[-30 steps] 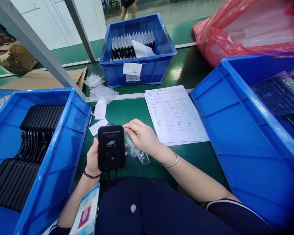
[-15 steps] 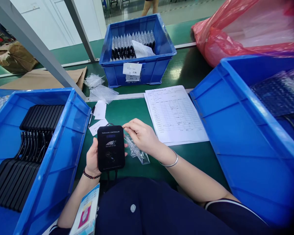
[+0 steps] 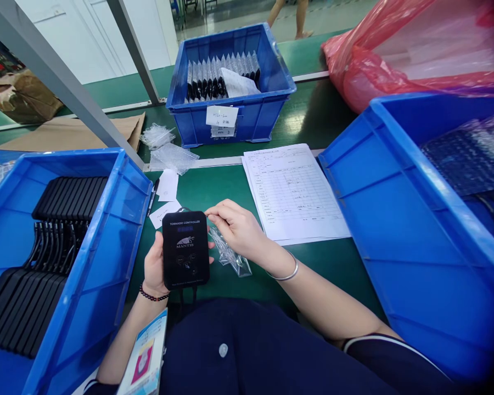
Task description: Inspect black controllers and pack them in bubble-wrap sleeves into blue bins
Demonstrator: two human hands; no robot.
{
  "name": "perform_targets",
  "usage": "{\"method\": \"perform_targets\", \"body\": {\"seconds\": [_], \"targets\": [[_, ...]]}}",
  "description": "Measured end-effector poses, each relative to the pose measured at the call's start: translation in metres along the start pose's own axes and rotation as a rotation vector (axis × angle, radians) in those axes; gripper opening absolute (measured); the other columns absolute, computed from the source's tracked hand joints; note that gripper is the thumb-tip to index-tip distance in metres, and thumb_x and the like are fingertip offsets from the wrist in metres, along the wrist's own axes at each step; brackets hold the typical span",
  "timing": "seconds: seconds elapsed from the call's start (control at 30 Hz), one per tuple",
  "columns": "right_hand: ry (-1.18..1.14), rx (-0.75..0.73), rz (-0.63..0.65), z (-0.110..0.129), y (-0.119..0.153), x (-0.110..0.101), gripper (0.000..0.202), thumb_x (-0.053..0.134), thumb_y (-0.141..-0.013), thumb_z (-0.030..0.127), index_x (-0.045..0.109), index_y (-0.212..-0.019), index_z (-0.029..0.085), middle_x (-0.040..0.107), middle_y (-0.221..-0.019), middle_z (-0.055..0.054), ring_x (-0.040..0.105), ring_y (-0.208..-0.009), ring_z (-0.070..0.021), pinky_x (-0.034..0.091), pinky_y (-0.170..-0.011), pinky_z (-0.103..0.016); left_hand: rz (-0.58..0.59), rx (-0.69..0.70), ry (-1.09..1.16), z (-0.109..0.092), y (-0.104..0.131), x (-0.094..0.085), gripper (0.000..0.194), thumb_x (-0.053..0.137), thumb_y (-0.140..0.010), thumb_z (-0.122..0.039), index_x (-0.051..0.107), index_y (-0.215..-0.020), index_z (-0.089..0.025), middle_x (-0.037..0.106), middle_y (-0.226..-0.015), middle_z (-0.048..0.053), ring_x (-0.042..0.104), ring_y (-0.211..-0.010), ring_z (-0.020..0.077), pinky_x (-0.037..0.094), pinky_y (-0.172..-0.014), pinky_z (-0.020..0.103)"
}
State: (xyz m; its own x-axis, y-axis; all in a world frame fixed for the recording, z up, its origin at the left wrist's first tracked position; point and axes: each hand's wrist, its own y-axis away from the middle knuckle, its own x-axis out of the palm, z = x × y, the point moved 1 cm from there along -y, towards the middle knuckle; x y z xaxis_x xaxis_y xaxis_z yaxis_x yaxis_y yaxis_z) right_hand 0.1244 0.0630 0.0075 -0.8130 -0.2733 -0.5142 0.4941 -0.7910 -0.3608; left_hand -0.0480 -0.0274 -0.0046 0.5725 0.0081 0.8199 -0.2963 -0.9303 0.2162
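Observation:
My left hand (image 3: 155, 266) is wrapped round a black controller (image 3: 186, 258) with white lettering, its face tilted up toward me. Cables hang from the controller's lower edge, and a thin dark loop shows above its top. Thumb and fingertips of my right hand (image 3: 236, 227) are pinched together at the controller's upper right edge. What they hold, if anything, is too small to make out. Under that hand, a clear crumpled plastic bag (image 3: 230, 255) lies on the green table (image 3: 214, 184).
Black controllers stand in rows in the left blue bin (image 3: 127, 192). Bagged items fill a blue crate (image 3: 247, 118) at the back. Printed sheets (image 3: 290, 192) lie beside the right blue bin (image 3: 374, 181). Behind are a red plastic bag (image 3: 354, 71) and a grey post (image 3: 66, 77).
Small marks on the controller's lower face show more clearly now, and the controller has shifted very slightly left. My hands keep their grip. In the background, a person's legs have moved right.

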Motion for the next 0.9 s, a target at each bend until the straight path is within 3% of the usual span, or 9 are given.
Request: {"method": "perform_targets", "body": {"seconds": [0.17,0.33,0.53,0.9], "targets": [[0.083,-0.01,-0.025,0.0006,0.0012,0.0021,0.021,0.045,-0.094,0.017,0.065,-0.099,0.018,0.063,-0.093,-0.005,0.06,-0.08,-0.0139,0.05,-0.07,-0.028,-0.035,-0.009,-0.008,0.0018,0.0008,-0.0015,0.067,0.031,-0.09,-0.062,0.044,-0.138,-0.018,0.044,-0.142,0.016,0.045,-0.125,0.0405,0.034,-0.102,0.064],[0.133,-0.004,-0.041,0.0007,0.0014,0.0039,0.021,0.045,-0.094,0.018,0.065,-0.098,0.018,0.062,-0.09,-0.005,0.06,-0.077,-0.0138,0.049,-0.067,-0.027,-0.079,-0.002,-0.028,0.0027,-0.0004,0.0002,0.066,0.034,-0.089,-0.062,0.05,-0.132,-0.015,0.056,-0.129,0.017,0.047,-0.124,0.0406,0.033,-0.102,0.064],[-0.039,0.038,0.018,-0.0013,-0.0021,0.0002,0.021,0.045,-0.093,0.016,0.065,-0.099,0.019,0.064,-0.093,-0.005,0.061,-0.084,-0.0145,0.05,-0.075,-0.029,-0.007,0.003,0.019,0.0012,-0.0023,-0.0022,0.067,0.03,-0.09,-0.062,0.045,-0.137,-0.017,0.047,-0.14,0.016,0.05,-0.121,0.0393,0.035,-0.102,0.062],[0.07,0.009,-0.011,0.0,-0.0001,0.001,0.021,0.045,-0.094,0.017,0.066,-0.099,0.019,0.063,-0.093,-0.005,0.06,-0.079,-0.0138,0.05,-0.071,-0.028,-0.028,-0.008,0.001,0.0023,-0.001,-0.0022,0.068,0.028,-0.09,-0.064,0.046,-0.137,-0.017,0.043,-0.143,0.017,0.041,-0.128,0.0415,0.03,-0.104,0.065]]}}
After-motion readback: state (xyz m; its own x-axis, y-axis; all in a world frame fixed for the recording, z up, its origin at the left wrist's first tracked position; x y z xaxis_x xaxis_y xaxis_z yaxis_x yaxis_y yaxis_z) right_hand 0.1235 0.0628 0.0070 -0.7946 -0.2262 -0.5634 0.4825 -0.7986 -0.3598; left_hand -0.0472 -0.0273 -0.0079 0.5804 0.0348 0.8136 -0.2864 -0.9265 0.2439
